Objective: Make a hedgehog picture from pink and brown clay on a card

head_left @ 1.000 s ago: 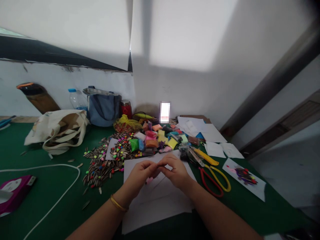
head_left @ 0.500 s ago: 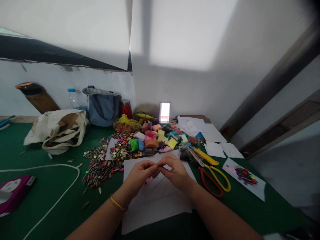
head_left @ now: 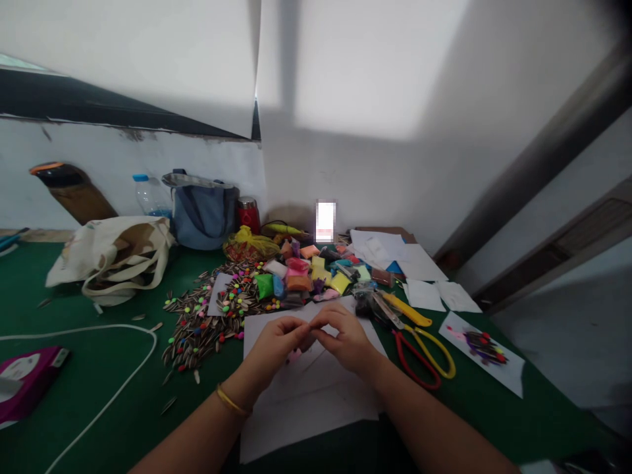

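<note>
My left hand (head_left: 274,345) and my right hand (head_left: 348,339) meet above a white paper sheet (head_left: 309,411), their fingertips pinched together. A small pink lump (head_left: 295,355), perhaps clay, shows at the underside of my left fingers. Whatever lies between my right fingertips is hidden. A gold bangle (head_left: 231,401) circles my left wrist. Just beyond the hands lie several coloured clay packets (head_left: 301,276). Red-and-yellow scissors (head_left: 424,359) rest to the right of my right hand.
A heap of sunflower seeds with coloured beads (head_left: 200,329) lies left of the paper on the green table (head_left: 89,395). A white cord (head_left: 113,375), a cloth bag (head_left: 111,260), a blue bag (head_left: 202,214) and loose paper sheets (head_left: 419,273) lie around.
The whole view has drifted very slightly. My hands stay pinched together over the paper.
</note>
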Available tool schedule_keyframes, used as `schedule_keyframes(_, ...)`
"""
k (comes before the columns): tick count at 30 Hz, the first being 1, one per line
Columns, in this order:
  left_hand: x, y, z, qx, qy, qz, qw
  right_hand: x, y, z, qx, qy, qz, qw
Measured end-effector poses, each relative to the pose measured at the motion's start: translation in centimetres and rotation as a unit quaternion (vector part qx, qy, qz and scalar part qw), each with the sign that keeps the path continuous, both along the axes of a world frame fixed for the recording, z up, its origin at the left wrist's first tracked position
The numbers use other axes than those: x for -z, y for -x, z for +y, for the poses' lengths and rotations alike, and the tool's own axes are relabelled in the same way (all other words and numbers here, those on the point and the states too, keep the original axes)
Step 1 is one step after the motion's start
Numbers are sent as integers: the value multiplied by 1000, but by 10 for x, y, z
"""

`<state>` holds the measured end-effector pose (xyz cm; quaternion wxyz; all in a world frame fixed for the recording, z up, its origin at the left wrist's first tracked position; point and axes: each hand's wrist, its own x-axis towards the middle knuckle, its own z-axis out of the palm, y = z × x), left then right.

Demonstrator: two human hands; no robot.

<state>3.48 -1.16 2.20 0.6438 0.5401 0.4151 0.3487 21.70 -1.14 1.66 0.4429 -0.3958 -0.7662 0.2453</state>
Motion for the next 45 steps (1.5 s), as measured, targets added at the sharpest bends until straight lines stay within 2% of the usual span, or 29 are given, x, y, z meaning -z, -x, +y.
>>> schedule_keyframes(8,2,0,-1,-9,-4,-15,1000,0,2,0,11,-10,0,1000)
schedule_keyframes(23,2,-1,1,-16,-65,67,995,-1,2,-1,8,-9,-14,1000)
schedule_keyframes(29,3,2,4,-22,-112,107,988,2,-9,6,5,-18,-41,999)
schedule_keyframes(31,5,5,7,-52,-174,165,969,6,-16,13,38,-28,-60,997)
schedule_keyframes(33,7,9,9,-75,-257,241,933,13,-23,21,67,-22,-104,992)
schedule_keyframes(37,15,10,9,-38,-370,354,858,30,-27,35,78,6,-187,979)
schedule_keyframes(41,21,6,5,22,-397,417,818,38,-21,40,84,0,-250,964)
schedule_keyframes(45,24,6,2,48,-383,449,806,32,-22,35,80,-2,-330,941)
